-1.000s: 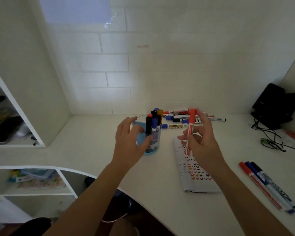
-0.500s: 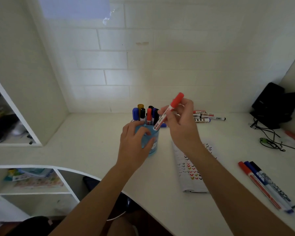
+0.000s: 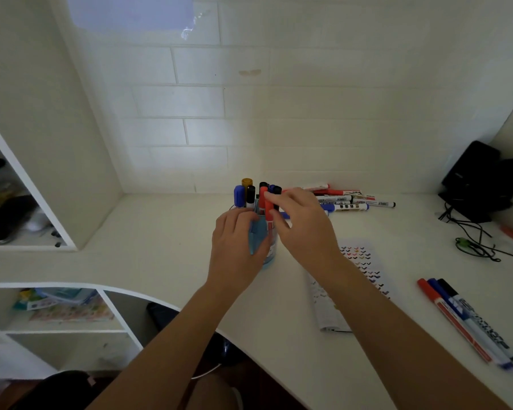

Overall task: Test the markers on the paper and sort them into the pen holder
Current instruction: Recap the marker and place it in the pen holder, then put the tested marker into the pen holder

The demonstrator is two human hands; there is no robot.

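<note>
Nearest, at the right edge of the desk (image 3: 160, 232), three loose markers (image 3: 468, 321) are laid side by side: one red, one blue, one black. One sheet of paper (image 3: 365, 261), covered in small coloured ticks, is partly hidden under the right forearm. The one blue pen holder (image 3: 265, 250) is gripped by the left hand (image 3: 237, 247). A red marker (image 3: 269, 214) is pinched upright by the right hand (image 3: 305, 229), its lower end inside the holder. At least six other caps are seen there. Behind, a pile of markers (image 3: 347, 199) is scattered; its count cannot be told.

white desk (image 3: 166, 226) | blue pen holder (image 3: 256, 236) | paper (image 3: 365, 261) | marker pile (image 3: 344, 199) | 3 markers right (image 3: 462, 315) | black cable (image 3: 474, 247)
</note>
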